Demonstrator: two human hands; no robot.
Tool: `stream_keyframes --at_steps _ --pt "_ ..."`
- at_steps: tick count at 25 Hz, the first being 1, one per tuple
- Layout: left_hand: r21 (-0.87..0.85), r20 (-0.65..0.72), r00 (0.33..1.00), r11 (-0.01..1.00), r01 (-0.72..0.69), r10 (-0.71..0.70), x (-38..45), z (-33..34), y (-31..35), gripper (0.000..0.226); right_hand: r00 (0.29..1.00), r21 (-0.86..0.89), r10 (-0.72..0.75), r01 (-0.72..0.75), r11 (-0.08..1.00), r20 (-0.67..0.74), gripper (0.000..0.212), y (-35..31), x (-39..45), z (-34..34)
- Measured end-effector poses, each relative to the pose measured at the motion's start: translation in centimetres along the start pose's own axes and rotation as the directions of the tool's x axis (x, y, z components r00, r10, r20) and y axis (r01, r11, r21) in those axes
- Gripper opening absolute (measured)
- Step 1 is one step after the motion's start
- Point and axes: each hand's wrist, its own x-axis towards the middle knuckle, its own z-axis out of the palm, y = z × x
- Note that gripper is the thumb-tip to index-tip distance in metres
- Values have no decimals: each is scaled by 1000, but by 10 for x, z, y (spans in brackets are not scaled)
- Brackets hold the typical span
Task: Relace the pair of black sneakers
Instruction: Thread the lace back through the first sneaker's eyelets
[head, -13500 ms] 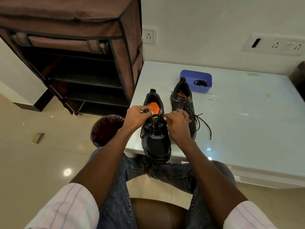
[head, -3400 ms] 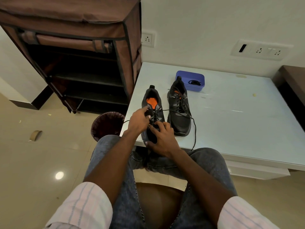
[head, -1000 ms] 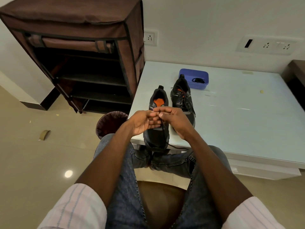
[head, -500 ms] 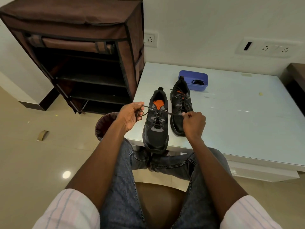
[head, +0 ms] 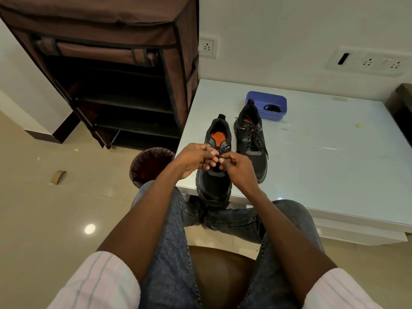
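Two black sneakers with orange insoles stand side by side at the near left corner of the white table [head: 334,175]. The left sneaker [head: 215,186] has its toe at the table's front edge. Over its tongue my left hand [head: 194,160] and my right hand [head: 237,167] meet, each pinching a part of its black lace [head: 219,156] between thumb and fingers. The right sneaker [head: 252,143] stands just behind and to the right, laced, with its lace ends hanging down its right side.
A blue tray [head: 266,108] holding a small black coil stands behind the sneakers. A brown fabric shoe rack [head: 111,74] stands left of the table, a dark waste bin [head: 150,166] below the corner. My knees in jeans are under the table's edge.
Half a second ago my hands were spread apart, pulling the lace taut across the left sneaker. Now they have come together over its tongue, fingertips nearly touching.
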Motion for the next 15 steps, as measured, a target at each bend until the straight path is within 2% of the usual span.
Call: stream_keyframes --at_steps 4,9,12,15 --pt "-90 -109 994 996 -3 -7 0 -4 1 15 988 118 142 -135 984 -53 12 1 0 -2" --pt "-45 -218 976 998 -34 24 1 -4 -1 21 959 71 264 -257 964 -101 16 4 -1 4" --pt "-61 -161 987 997 -38 28 1 -1 0 14 960 -116 227 -247 962 -162 16 9 0 9" --pt "42 -169 985 998 -38 44 2 6 1 8 979 -321 14 -81 944 -206 13 9 2 10"
